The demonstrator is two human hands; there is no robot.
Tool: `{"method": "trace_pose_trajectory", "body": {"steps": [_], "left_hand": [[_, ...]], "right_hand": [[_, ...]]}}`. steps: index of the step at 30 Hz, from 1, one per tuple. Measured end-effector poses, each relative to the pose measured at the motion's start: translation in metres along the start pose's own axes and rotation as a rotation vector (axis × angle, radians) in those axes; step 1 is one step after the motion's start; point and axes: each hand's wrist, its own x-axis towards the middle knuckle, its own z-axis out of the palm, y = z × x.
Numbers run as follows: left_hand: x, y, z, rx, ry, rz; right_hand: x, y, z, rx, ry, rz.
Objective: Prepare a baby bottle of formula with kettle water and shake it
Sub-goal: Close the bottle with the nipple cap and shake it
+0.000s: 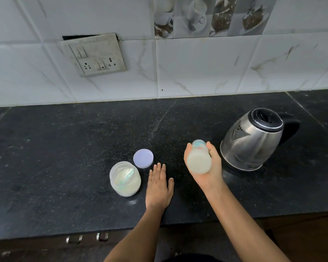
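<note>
Your left hand (159, 188) lies flat on the dark tabletop (64, 157), fingers straight and together, holding nothing. Your right hand (215, 168) is raised above the tabletop, palm up, with fingers and thumb wrapped round the baby bottle (198, 159). The bottle is tipped well off upright, its base toward you and its top end pointing away.

Judging by the cloudy white fill and the soft blur on the bottle, you are in the shaking step: powder and water look already combined. The next move calls for a firm grip and a check that the top is sealed (the blur hides whether the cap is screwed fully down), because a loose top would spray milk over the tabletop. After that, bring the bottle upright and look for lumps before setting it down.

Now the containers. The clear formula jar (130, 189) stands open just left of your left hand, close to it. It holds pale powder, heaped against one side, with a pale greenish scoop (125, 179) resting in it. Its round lilac lid (143, 158) lies flat just behind the jar, so the jar needs closing once you finish.

The bottle is filled most of the way with milky liquid. To its right, the steel kettle (254, 140) sits on the tabletop with its black lid down and spout turned toward you; what is inside cannot be seen.
</note>
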Motion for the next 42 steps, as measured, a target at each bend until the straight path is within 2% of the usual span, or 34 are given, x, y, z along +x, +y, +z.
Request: {"method": "trace_pose_trajectory", "body": {"steps": [2, 4, 6, 10, 12, 14, 15, 18, 19, 21, 23, 24, 26, 27, 29, 31, 32, 33, 36, 38, 40, 41, 42], "left_hand": [[0.0, -0.001, 0.0, -0.003, -0.004, 0.003], [0.0, -0.001, 0.001, -0.006, -0.002, 0.002], [0.0, -0.002, 0.001, -0.003, 0.003, 0.003], [0.0, -0.001, 0.001, 0.001, 0.005, 0.008], [0.0, -0.001, 0.002, -0.002, 0.008, 0.004], [0.001, -0.002, 0.002, -0.001, 0.008, 0.001], [0.001, -0.002, 0.002, 0.0, 0.004, 0.001], [0.0, -0.002, 0.002, 0.003, 0.006, -0.006], [0.0, -0.002, 0.003, 0.004, 0.006, -0.006], [0.0, -0.002, 0.003, 0.007, 0.009, -0.004], [0.001, -0.001, 0.002, 0.011, 0.01, -0.002], [0.001, -0.001, 0.001, 0.009, 0.011, 0.0], [0.0, 0.001, 0.001, 0.005, 0.013, -0.001], [0.0, 0.001, 0.001, 0.008, 0.01, -0.003], [0.0, 0.0, 0.002, 0.013, 0.01, -0.006], [0.0, 0.0, 0.002, 0.012, 0.017, -0.009], [0.0, 0.0, 0.002, 0.012, 0.015, -0.006], [0.001, 0.0, 0.001, 0.012, 0.011, -0.003], [0.0, 0.001, 0.001, 0.008, 0.007, -0.003], [0.0, 0.001, 0.0, -0.004, 0.018, -0.007], [0.001, 0.001, 0.001, -0.01, 0.027, -0.014], [0.001, 0.001, 0.001, -0.013, 0.025, -0.013], [0.001, 0.001, 0.001, -0.014, 0.024, -0.011]], "right_hand": [[0.002, -0.002, -0.003, -0.028, -0.045, 0.066], [0.001, -0.005, -0.008, -0.248, -0.122, 0.107], [0.003, -0.004, -0.004, -0.313, -0.127, 0.135], [0.008, -0.001, -0.02, 0.071, 0.044, 0.104], [0.002, 0.0, -0.021, -0.051, 0.014, 0.169], [0.002, -0.001, -0.018, -0.197, 0.016, 0.124], [0.002, -0.001, -0.017, -0.157, 0.027, 0.12], [0.004, -0.002, -0.022, 0.197, 0.126, 0.027], [0.004, -0.002, -0.023, 0.228, 0.102, 0.087], [-0.001, -0.002, -0.021, 0.083, 0.058, 0.181], [-0.003, -0.005, -0.015, -0.039, 0.021, 0.146], [-0.002, -0.005, -0.013, -0.011, 0.021, 0.124], [-0.003, -0.008, -0.014, 0.186, 0.092, 0.041], [0.0, -0.01, -0.018, 0.276, 0.074, 0.043], [-0.001, -0.01, -0.015, 0.15, 0.008, 0.147], [-0.003, -0.012, -0.009, -0.133, -0.017, 0.107], [-0.003, -0.01, -0.001, -0.192, -0.031, 0.081], [-0.002, -0.01, 0.003, -0.162, -0.032, 0.071], [0.001, -0.009, 0.001, 0.134, 0.039, 0.029], [0.001, -0.008, -0.003, 0.049, -0.019, 0.138], [0.0, -0.007, -0.004, -0.174, -0.043, 0.112], [0.0, -0.006, -0.001, -0.199, -0.066, 0.103], [0.0, -0.006, -0.002, -0.123, -0.07, 0.106]]}}
